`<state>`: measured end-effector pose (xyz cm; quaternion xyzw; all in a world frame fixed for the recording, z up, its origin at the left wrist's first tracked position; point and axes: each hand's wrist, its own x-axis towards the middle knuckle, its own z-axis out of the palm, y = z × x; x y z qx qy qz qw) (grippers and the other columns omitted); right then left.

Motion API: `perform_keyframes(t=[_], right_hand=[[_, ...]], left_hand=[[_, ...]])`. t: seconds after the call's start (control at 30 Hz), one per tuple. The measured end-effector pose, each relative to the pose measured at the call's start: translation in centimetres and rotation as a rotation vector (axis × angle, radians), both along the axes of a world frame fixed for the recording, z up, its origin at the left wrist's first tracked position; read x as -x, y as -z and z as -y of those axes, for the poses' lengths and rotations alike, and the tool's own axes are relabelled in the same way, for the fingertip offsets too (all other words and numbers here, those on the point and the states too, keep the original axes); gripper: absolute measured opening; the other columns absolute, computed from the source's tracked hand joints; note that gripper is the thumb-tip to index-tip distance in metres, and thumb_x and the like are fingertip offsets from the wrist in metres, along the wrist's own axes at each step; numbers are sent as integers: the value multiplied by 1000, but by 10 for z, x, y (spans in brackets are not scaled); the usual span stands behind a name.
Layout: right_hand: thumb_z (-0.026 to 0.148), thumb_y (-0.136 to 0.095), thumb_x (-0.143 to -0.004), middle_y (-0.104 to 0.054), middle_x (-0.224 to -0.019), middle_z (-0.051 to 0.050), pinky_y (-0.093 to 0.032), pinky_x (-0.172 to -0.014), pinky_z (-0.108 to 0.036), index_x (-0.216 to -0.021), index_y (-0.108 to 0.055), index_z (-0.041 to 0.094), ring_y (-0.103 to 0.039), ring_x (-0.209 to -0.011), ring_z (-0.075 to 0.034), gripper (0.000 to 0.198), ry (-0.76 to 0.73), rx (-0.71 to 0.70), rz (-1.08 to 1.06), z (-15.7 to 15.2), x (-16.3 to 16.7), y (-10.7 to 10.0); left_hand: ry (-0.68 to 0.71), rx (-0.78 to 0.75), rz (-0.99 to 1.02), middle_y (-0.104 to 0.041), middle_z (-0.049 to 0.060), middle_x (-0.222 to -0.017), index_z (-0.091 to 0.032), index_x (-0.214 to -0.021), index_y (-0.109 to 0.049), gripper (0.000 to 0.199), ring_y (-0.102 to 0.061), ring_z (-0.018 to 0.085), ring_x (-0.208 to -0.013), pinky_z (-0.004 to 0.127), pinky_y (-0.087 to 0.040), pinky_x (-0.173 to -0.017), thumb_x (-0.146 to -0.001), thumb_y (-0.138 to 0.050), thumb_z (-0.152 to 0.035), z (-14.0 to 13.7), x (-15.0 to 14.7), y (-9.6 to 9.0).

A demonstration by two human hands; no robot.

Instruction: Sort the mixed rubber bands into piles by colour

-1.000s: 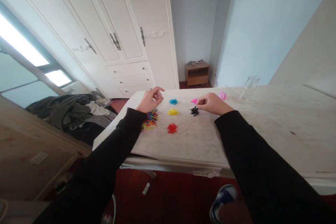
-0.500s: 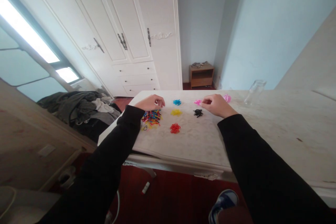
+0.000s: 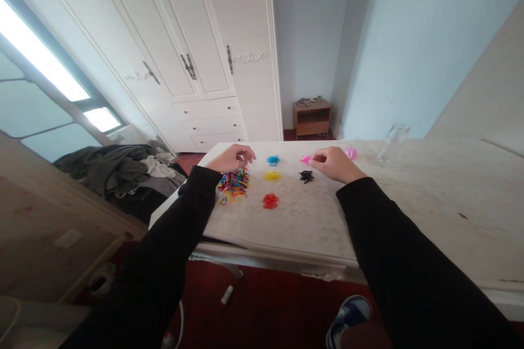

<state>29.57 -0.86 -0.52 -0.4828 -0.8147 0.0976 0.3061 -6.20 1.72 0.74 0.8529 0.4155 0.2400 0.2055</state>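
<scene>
My left hand (image 3: 232, 158) hovers at the far edge of a mixed pile of coloured rubber bands (image 3: 234, 184), its fingers loosely bent and apart with nothing visible in them. At a small pink pile of rubber bands (image 3: 305, 160), my right hand (image 3: 333, 163) has thumb and forefinger pinched together; whatever is between the tips is hidden. Sorted heaps lie between the hands: blue bands (image 3: 273, 160), yellow bands (image 3: 272, 175), red bands (image 3: 270, 200) and black bands (image 3: 305, 176).
A clear glass bottle or jar (image 3: 392, 144) stands on the white table (image 3: 417, 218), right of my right hand. Behind that hand lies a pink crumpled item (image 3: 351, 153). Dark clothes (image 3: 110, 174) are heaped left of the table. A white wardrobe (image 3: 213, 27) and small wooden cabinet (image 3: 313, 118) stand beyond.
My left hand's fingers have loosened from a curled, ring-like shape. My right hand stays pinched by the pink pile. The whole view has shifted slightly.
</scene>
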Motion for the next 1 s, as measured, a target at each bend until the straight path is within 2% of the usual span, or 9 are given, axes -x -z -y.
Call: perform_keyframes(t=[0.4, 0.6, 0.8, 1.0], right_hand=[[25, -59, -76, -66, -62, -5, -36, -63, -30, -59, -66, 17, -55, -61, -16, 20, -15, -12, -2, 1, 1, -2], [25, -58, -77, -65, -62, -4, -35, -62, -30, -59, -64, 17, -54, -61, -16, 21, -11, -6, 7, 1, 1, -1], [24, -58, -76, -64, -60, -4, -35, -62, -30, -57, -64, 17, -53, -59, -16, 21, -5, -12, 6, 2, 1, -2], [23, -58, -77, -64, -61, -4, -35, -62, -30, -58, -64, 17, -54, -61, -16, 20, -15, -3, 7, 1, 1, -1]], left_hand=[[-34, 40, 25, -76, 3, -78, -19, -89, -71, 16, -73, 16, -69, 23, -55, -60, -73, -68, -17, -3, -1, 5], [-82, 12, 32, -78, 4, -89, -20, -86, -72, 11, -75, 18, -83, 26, -57, -71, -78, -72, -27, -1, -9, 8], [-85, 4, 32, -78, 4, -91, -20, -88, -74, 11, -74, 17, -85, 26, -57, -76, -81, -67, -24, -4, -8, 9], [-34, 43, 0, -77, 2, -84, -21, -88, -75, 17, -72, 16, -75, 24, -55, -67, -72, -76, -27, -6, -9, 17]])
